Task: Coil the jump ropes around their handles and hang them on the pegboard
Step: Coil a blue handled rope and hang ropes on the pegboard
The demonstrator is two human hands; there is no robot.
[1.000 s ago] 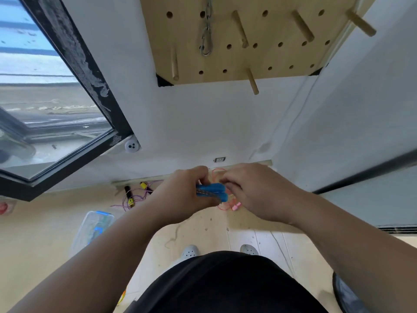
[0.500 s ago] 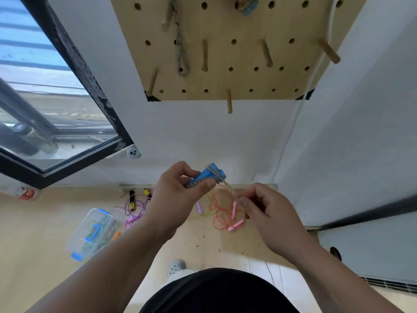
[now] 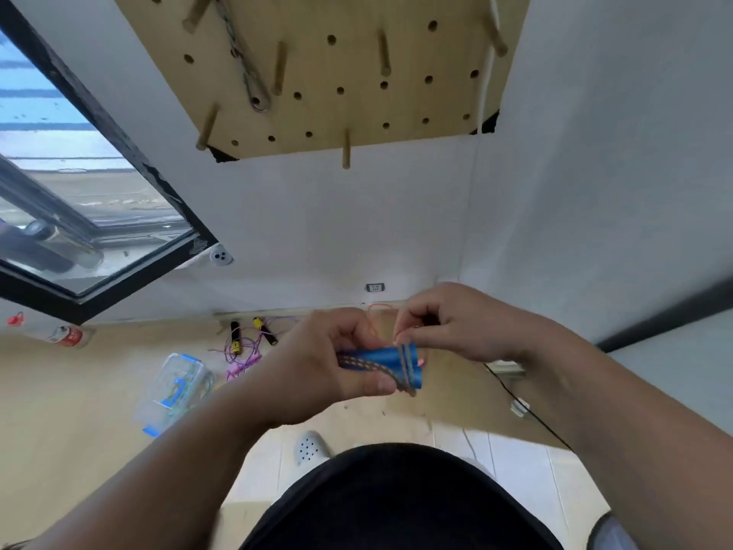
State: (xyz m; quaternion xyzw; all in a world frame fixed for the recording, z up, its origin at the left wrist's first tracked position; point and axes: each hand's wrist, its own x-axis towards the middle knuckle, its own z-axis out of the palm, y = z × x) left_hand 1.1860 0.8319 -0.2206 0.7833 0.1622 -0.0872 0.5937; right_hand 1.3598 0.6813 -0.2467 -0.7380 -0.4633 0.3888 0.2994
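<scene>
My left hand [image 3: 317, 371] grips a pair of blue jump-rope handles [image 3: 386, 361] held together, with patterned rope wound round them. My right hand [image 3: 456, 323] pinches the rope just above the handles' right end, where a few turns cross the blue plastic. The wooden pegboard [image 3: 436, 125] hangs on the wall above, with several pegs sticking out and a braided rope [image 3: 246, 69] hanging from one at the upper left. On the floor lies a purple rope with black and yellow handles [image 3: 248, 343]. An orange rope is mostly hidden behind my hands.
A clear plastic box with blue clips [image 3: 174, 391] lies on the floor at left. A window [image 3: 79, 200] fills the left side. A black cable [image 3: 527, 414] runs along the floor at right. A white bottle [image 3: 63, 335] lies at far left.
My hands have come back together: the right hand moved up from the orange rope's side to the handles' end, and the handles turned level in my left hand. The view tilted up slightly.
</scene>
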